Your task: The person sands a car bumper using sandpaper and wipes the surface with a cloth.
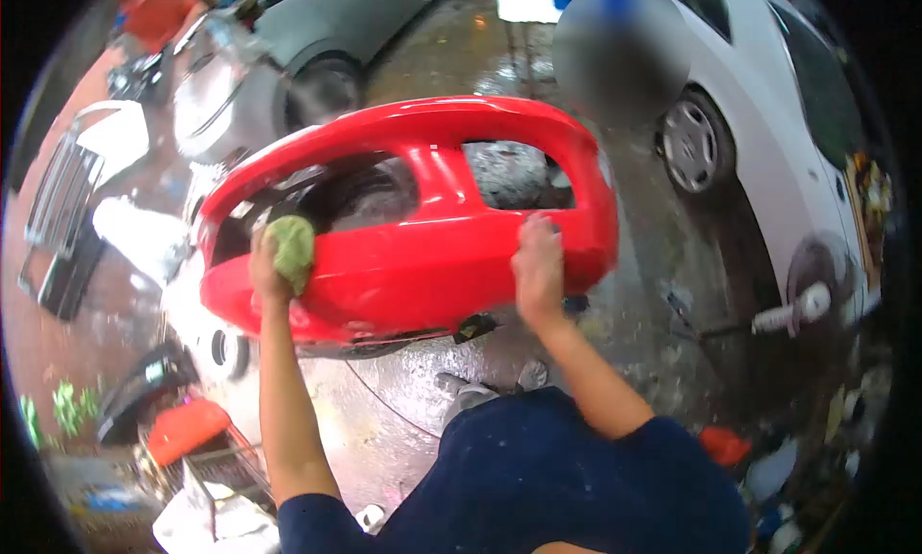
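A glossy red car bumper [413, 276] with two large openings spans the middle of the head view in front of me. My left hand [266, 266] is closed on a green cloth [294, 249], bunched up against the left part of the bumper, beside the larger opening. Farther right, my right hand [538, 271] is at the bumper's front, just below the smaller opening. Its fingers are blurred, and I cannot tell whether they grip the bumper or only rest on it. What supports the bumper underneath is mostly hidden.
A white car [740, 103] stands on the right and a grey car [336, 21] at the back. Leftward lie a metal rack [62, 199], a white wrapped bundle [144, 232] and a red-orange container [187, 429]. A thin hose [384, 400] crosses the wet floor near my feet.
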A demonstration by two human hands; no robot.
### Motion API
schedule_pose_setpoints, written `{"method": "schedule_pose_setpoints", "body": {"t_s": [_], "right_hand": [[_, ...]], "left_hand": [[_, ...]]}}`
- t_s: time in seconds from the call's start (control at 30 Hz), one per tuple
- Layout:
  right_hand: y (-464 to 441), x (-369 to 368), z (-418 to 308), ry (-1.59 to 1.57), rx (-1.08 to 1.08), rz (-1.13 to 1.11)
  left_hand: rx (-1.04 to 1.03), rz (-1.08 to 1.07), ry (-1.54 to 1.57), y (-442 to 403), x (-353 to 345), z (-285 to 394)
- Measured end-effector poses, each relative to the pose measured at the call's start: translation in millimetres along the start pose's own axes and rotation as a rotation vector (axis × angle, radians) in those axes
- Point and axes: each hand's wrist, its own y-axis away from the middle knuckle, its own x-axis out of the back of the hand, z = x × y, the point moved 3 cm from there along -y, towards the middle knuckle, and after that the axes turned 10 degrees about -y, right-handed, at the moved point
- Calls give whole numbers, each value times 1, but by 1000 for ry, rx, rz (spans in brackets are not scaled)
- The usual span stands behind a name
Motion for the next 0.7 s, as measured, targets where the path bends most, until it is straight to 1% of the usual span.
{"method": "schedule_pose_setpoints", "body": {"t_s": [0.03, 0.1, 0.17, 0.2, 0.23, 0.27, 0.3, 0.33, 0.37, 0.43, 0.47, 0.53, 0.57, 0.6, 0.63, 0.7], "right_hand": [[-1, -9, -37, -3, 97, -195], [-3, -7, -38, 47, 149, -297], [-5, 8, -5, 63, 145, -188], [0, 15, 28, 116, 121, -96], [10, 22, 73, 12, 94, -4], [11, 30, 100, -214, -72, 118], [14, 36, 127, -615, -450, 123], [20, 42, 153, -993, -834, 288], [26, 42, 177, -906, -949, 334], [-6, 14, 141, -496, -507, 152], [-7, 3, 108, -291, -294, 83], [-16, -27, -22, -173, 191, -290], [-16, -42, -64, -197, 227, -439], [-13, -57, -97, -23, 285, -495], [-13, -62, -109, -37, 288, -487], [-16, -63, -107, -9, 310, -487]], "left_hand": [[7, -17, 42, 3, -3, 7], [-84, 70, -293, -9, 13, -23], [-16, 40, -236, -5, -1, -3], [-114, 92, -452, 1, -5, 14], [-202, 166, -671, 7, -9, 30], [-162, 141, -581, 9, -11, 35], [-109, 147, -719, 10, -11, 46], [-166, 190, -717, 14, -12, 49], [-150, 221, -738, 15, -12, 50], [-148, 225, -721, 17, -11, 62], [-130, 215, -740, 19, -10, 68], [-130, 198, -747, 19, -8, 65], [-144, 197, -735, 17, -8, 61], [-158, 199, -719, 17, -10, 58], [-139, 193, -686, 17, -11, 59], [-99, 191, -623, 18, -7, 59]]}}
